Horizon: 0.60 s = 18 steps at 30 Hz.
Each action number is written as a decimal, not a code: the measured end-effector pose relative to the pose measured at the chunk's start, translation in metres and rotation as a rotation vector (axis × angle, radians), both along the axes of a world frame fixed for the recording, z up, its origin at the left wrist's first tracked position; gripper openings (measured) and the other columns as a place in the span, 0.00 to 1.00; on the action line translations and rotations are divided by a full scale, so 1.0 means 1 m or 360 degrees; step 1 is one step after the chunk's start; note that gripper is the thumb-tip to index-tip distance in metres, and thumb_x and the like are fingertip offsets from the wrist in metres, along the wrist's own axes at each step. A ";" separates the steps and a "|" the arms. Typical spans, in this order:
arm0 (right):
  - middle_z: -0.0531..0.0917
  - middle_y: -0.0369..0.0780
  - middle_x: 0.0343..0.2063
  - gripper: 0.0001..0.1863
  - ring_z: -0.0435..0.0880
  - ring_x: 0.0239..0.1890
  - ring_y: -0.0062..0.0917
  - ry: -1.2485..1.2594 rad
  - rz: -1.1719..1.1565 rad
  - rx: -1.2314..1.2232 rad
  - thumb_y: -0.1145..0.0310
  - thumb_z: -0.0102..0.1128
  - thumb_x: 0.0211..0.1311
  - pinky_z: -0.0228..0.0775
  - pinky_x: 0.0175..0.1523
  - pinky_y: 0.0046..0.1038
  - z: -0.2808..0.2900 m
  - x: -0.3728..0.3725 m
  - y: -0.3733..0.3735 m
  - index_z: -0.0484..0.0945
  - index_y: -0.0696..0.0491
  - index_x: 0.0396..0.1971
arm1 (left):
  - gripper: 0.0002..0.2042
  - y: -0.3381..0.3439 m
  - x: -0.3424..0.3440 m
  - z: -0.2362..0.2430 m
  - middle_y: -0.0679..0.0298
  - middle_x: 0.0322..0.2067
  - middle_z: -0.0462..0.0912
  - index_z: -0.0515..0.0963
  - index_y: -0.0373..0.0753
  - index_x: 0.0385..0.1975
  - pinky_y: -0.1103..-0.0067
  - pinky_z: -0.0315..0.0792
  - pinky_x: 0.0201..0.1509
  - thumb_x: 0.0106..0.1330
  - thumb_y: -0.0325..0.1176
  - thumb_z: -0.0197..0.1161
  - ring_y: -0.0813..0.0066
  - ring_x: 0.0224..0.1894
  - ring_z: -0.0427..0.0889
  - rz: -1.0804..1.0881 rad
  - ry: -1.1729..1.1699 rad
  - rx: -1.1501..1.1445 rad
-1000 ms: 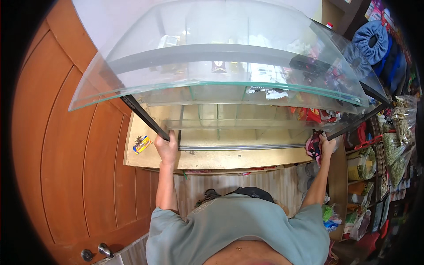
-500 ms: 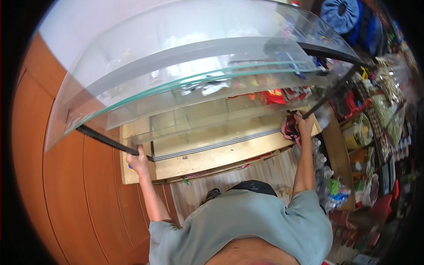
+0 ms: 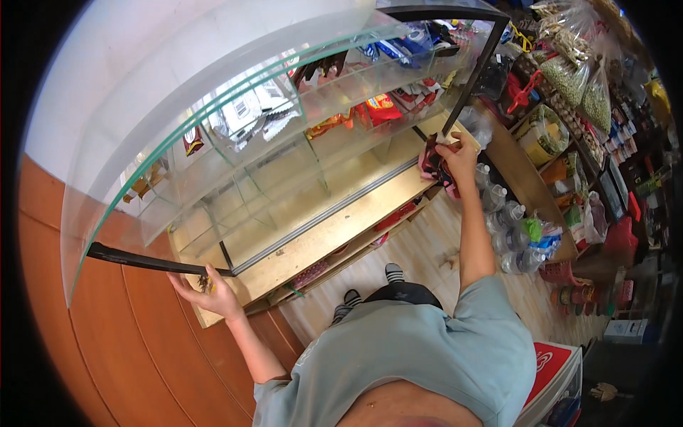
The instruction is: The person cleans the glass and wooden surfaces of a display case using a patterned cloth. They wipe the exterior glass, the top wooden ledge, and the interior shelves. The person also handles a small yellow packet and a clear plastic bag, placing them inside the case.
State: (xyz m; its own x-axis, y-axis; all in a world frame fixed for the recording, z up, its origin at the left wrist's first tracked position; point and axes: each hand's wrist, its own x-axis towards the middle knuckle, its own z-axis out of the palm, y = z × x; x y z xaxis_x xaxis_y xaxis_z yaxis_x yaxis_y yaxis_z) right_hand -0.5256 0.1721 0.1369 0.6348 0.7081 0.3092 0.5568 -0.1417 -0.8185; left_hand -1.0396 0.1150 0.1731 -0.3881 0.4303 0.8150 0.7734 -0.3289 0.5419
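Note:
A glass display case with a curved front pane (image 3: 213, 107) stands on a pale wooden base (image 3: 334, 228). Snack packets (image 3: 377, 107) lie on its glass shelves. My left hand (image 3: 206, 292) grips the lower left corner of the case where the black frame bar (image 3: 142, 260) meets a post. My right hand (image 3: 455, 160) reaches to the right black post (image 3: 473, 71) and holds a dark red cloth (image 3: 432, 165) against it. My grey-green shirt fills the bottom of the view.
An orange-brown wooden panel (image 3: 107, 341) runs along the left. Several water bottles (image 3: 512, 235) stand on the floor by the case's right end. Hanging bags of goods (image 3: 569, 78) and stocked shelves crowd the right. A red-and-white box (image 3: 562, 363) sits at lower right.
The view has swung and tilted, so the case now runs diagonally and more of the shop on the right shows. Both hands stay at the case's two front corners.

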 end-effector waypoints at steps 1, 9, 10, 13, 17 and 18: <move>0.78 0.40 0.22 0.21 0.78 0.24 0.26 -0.0040 -0.0098 0.0162 0.67 0.69 0.41 0.68 0.31 0.28 -0.002 -0.016 -0.006 0.76 0.58 0.38 | 0.33 -0.002 0.002 -0.001 0.49 0.60 0.59 0.56 0.34 0.60 0.67 0.60 0.61 0.53 0.22 0.64 0.57 0.60 0.63 -0.0005 0.0168 0.0046; 0.80 0.34 0.28 0.12 0.78 0.28 0.17 0.0481 0.0870 0.0020 0.80 0.59 0.51 0.72 0.35 0.22 -0.055 -0.167 -0.032 0.77 0.55 0.37 | 0.32 -0.036 0.056 -0.039 0.46 0.60 0.58 0.59 0.40 0.57 0.60 0.56 0.62 0.51 0.23 0.65 0.48 0.62 0.60 -0.0610 0.0729 -0.0184; 0.80 0.34 0.28 0.11 0.78 0.28 0.16 0.0971 0.1180 -0.0041 0.80 0.58 0.51 0.72 0.34 0.21 -0.047 -0.186 -0.039 0.76 0.56 0.37 | 0.33 -0.040 0.065 -0.043 0.47 0.60 0.58 0.59 0.40 0.58 0.62 0.56 0.63 0.51 0.23 0.65 0.49 0.62 0.59 -0.0777 0.0732 -0.0300; 0.78 0.36 0.28 0.10 0.78 0.28 0.18 0.1676 0.1652 -0.0051 0.81 0.58 0.52 0.72 0.33 0.19 -0.005 -0.224 -0.052 0.74 0.58 0.36 | 0.42 -0.042 0.098 -0.036 0.44 0.60 0.57 0.56 0.42 0.61 0.58 0.55 0.62 0.44 0.34 0.73 0.44 0.61 0.58 -0.1144 0.0479 -0.0522; 0.79 0.40 0.29 0.13 0.80 0.33 0.21 0.1799 0.1552 0.0216 0.77 0.60 0.53 0.73 0.36 0.23 0.004 -0.244 -0.020 0.71 0.58 0.39 | 0.31 -0.008 0.121 -0.052 0.45 0.60 0.58 0.62 0.43 0.59 0.60 0.55 0.61 0.52 0.30 0.66 0.46 0.62 0.56 -0.1282 0.0259 -0.0685; 0.79 0.42 0.31 0.17 0.79 0.37 0.25 0.1280 0.1366 0.0241 0.76 0.62 0.51 0.71 0.40 0.26 -0.001 -0.243 -0.012 0.71 0.58 0.42 | 0.29 -0.003 0.130 -0.046 0.47 0.60 0.59 0.64 0.44 0.58 0.61 0.56 0.60 0.53 0.29 0.64 0.47 0.60 0.58 -0.0923 0.0582 -0.0778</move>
